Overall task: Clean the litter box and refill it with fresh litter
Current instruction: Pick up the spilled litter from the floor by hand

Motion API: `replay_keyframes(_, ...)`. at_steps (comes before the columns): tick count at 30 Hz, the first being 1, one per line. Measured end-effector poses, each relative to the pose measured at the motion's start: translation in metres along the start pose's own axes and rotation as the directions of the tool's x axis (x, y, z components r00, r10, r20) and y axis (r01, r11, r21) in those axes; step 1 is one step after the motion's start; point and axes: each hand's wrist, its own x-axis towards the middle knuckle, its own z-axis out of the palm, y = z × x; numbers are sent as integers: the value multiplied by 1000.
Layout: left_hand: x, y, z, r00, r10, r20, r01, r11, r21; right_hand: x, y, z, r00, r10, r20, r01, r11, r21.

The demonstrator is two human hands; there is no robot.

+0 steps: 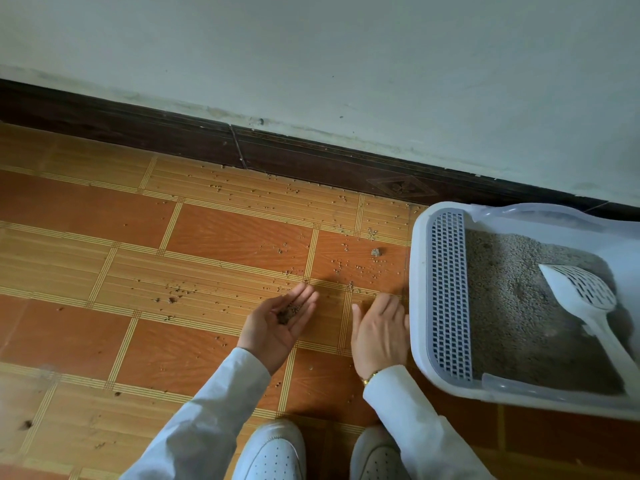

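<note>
Floor (221,237): orange-brown tiles with pale striped bands, meeting a dark brown skirting board (311,157) under a pale, scuffed wall (346,57).

Far left of the litter box (420,299): a few dark specks on the tiles. Closer in, loose litter grains (346,265) lie scattered from the skirting board down toward the hands, densest just left of the box. One larger grey clump (375,252) sits near the box's left rim.

Left hand (280,327): palm up, fingers loosely spread and slightly cupped, a small pile of gathered litter (289,312) in the palm. White sleeve (214,410) to the wrist.

Right hand (379,330): palm down just beside the box's left wall, fingers together and bent toward the floor; cannot tell whether they pinch anything. Gold bracelet (370,377) at the wrist.

White shoes (273,452) below the hands, toes pointing at the wall.

Litter box: white, grey perforated step (448,296) along its left end, grey litter inside, a white slotted scoop (585,299) resting on the litter.
</note>
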Motion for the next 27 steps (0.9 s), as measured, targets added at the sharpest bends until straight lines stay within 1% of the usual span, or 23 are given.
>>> replay_keyframes(2,-2,-1,2,1000,-7,2,7,1000,7,-1,-2,-2,1000,-4,-1,4,1000,0)
replay_keyframes(5,-5,-2,2,1000,-12,15,12,1000,8,-19,2,-7,997,-80,22,80,997,20)
replay_keyframes(9,-7,-4,-4,998,-36,44,37,999,-14,-58,28,-9,986,-144,81,141,989,40)
replay_keyframes(12,-9,-13,-5,997,-62,39,63,998,-16,-74,50,-7,990,-99,99,98,995,13)
replay_keyframes(16,-13,-27,-6,995,-98,35,98,995,16,-75,71,1,980,-20,199,45,991,-124)
replay_keyframes(21,-17,-34,-3,992,-117,44,116,993,37,-63,65,-8,989,34,141,-2,976,-218)
replay_keyframes(25,-17,-35,1,993,-113,46,110,992,56,-56,57,-9,984,67,163,-10,946,-323)
replay_keyframes(27,-17,-34,2,993,-109,47,106,992,64,-53,54,-11,990,47,129,3,932,-362)
